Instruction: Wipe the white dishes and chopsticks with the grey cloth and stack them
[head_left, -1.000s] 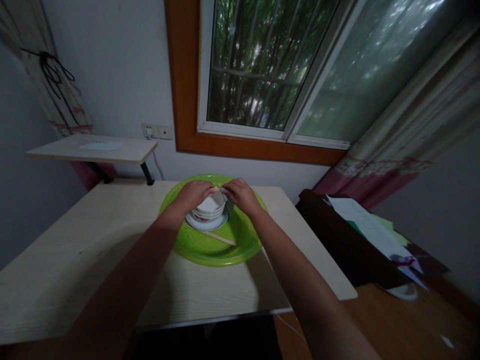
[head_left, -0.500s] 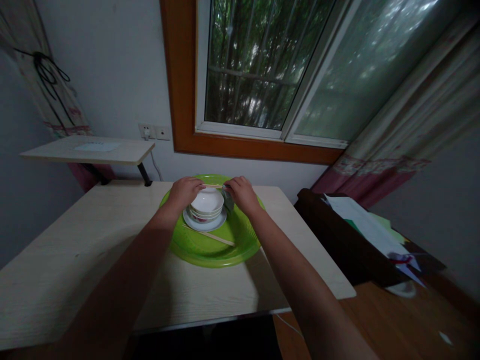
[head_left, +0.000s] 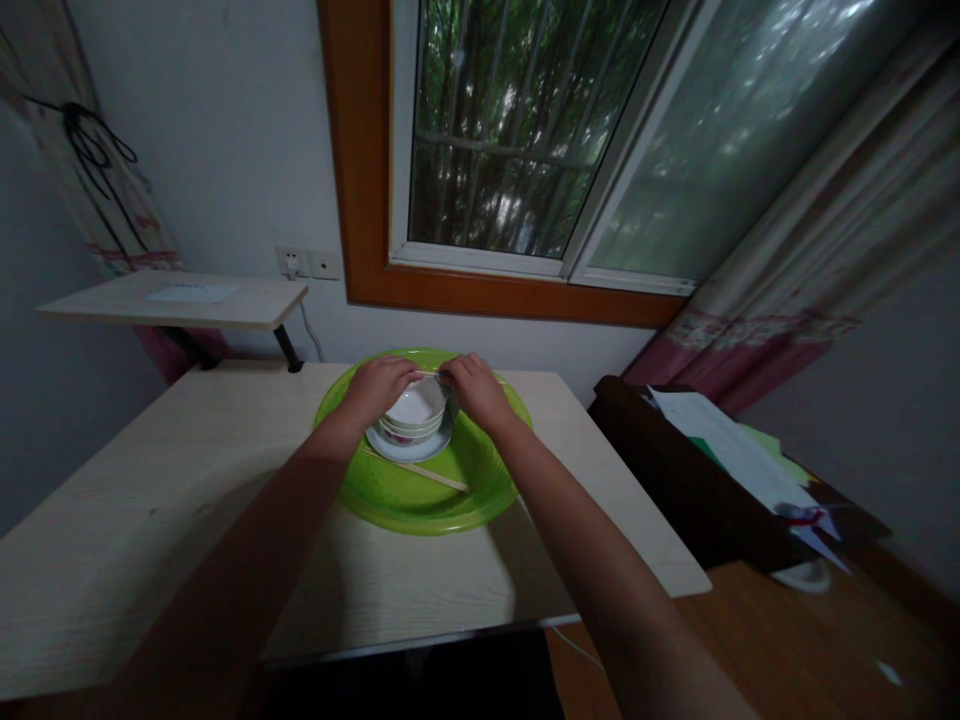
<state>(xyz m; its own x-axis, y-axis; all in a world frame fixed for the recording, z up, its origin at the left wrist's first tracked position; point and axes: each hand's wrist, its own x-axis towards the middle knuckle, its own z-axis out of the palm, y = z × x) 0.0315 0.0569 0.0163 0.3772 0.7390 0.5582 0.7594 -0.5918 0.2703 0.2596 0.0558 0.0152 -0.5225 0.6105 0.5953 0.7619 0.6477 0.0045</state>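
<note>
Pinching a pale stick [head_left: 427,374] over the far part of the green basin [head_left: 487,495], both hands work close together here! The left hand [head_left: 382,385] has its fingers curled and closed on one end; the right hand [head_left: 477,390], just beside it, pinches the other, thumb detail too dark to make out. Something greyish [head_left: 453,402], perhaps cloth, shows beneath the right fingers, inside the basin's outline; whether it is gripped too, I cannot tell.

And there's risk about! A loose pinch could let the stick drop into the basin, and a low wrist could knock the bowl stack [head_left: 412,422], left of the basin's middle, skewing it on its white plate [head_left: 409,453].

Now, the stick itself: slim, straight, light wood in tone, only a short middle stretch showing, its ends masked by the fingers. Much like it are the pale chopsticks [head_left: 424,471], slanting across the basin's floor in front of the plate, how many being hard to say.
</note>
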